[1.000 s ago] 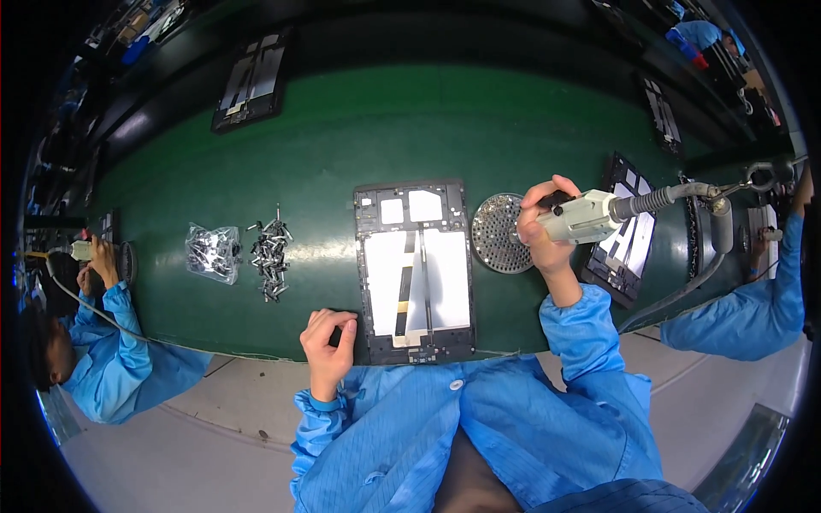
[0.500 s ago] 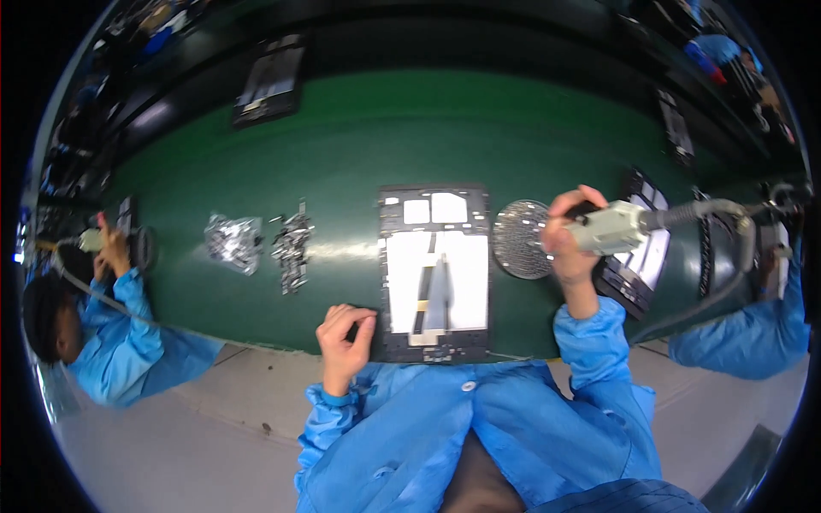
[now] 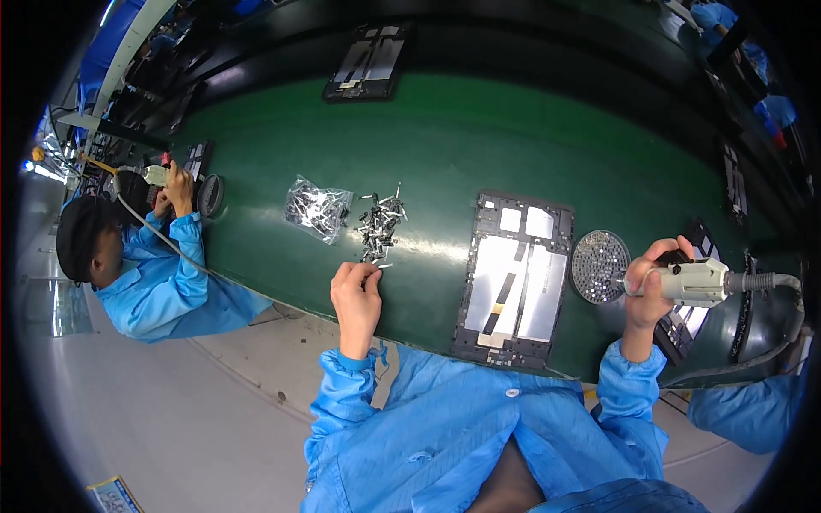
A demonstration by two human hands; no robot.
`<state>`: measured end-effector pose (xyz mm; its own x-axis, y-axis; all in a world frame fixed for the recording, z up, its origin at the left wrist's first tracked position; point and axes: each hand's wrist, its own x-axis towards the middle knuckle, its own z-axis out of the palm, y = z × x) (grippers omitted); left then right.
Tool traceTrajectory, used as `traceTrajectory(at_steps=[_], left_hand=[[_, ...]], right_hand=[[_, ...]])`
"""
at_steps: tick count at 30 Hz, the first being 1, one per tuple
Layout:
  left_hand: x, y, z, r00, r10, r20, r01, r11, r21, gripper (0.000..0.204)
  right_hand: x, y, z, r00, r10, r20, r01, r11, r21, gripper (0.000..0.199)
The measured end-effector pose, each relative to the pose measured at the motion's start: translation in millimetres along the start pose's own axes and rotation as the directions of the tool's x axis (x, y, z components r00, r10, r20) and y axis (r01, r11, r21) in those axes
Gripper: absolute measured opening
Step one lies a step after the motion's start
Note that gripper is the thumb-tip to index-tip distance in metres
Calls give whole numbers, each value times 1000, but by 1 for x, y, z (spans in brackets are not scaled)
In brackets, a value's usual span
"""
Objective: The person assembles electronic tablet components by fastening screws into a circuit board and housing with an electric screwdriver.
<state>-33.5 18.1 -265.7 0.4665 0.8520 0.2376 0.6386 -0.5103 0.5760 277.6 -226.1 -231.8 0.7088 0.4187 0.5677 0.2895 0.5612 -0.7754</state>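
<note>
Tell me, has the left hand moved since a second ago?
Yes. The left hand went left, away from the open tablet, to the pile of small metal parts.

Two opened tablets [image 3: 513,282], one electric screwdriver [image 3: 693,282], one round tray [image 3: 599,265].

Left hand [image 3: 357,295] at the near edge of the parts pile [image 3: 379,227], bag [image 3: 316,209] just beyond-left, bare belt [image 3: 436,145] between pile and panel [image 3: 513,278], disc [image 3: 599,266] touching the driver [image 3: 684,282] tip.
</note>
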Motion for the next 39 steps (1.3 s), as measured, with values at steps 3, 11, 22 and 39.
traceTrajectory(at_steps=[3,11,22,39], left_hand=[[2,3,-4,1000,-6,14,7,999,-34,9],[8,20,-10,990,-47,133,71,981,-182,15],[115,94,92,855,49,516,262,817,-513,10],[120,74,113,756,175,631,285,780,-557,12]], right_hand=[[0,1,1,1000,0,-7,0,1000,-15,58],[0,3,3,999,-15,-40,14,1000,-28,59],[8,1,32,999,39,-35,-39,999,1,57],[26,25,84,996,83,45,-89,987,134,52]])
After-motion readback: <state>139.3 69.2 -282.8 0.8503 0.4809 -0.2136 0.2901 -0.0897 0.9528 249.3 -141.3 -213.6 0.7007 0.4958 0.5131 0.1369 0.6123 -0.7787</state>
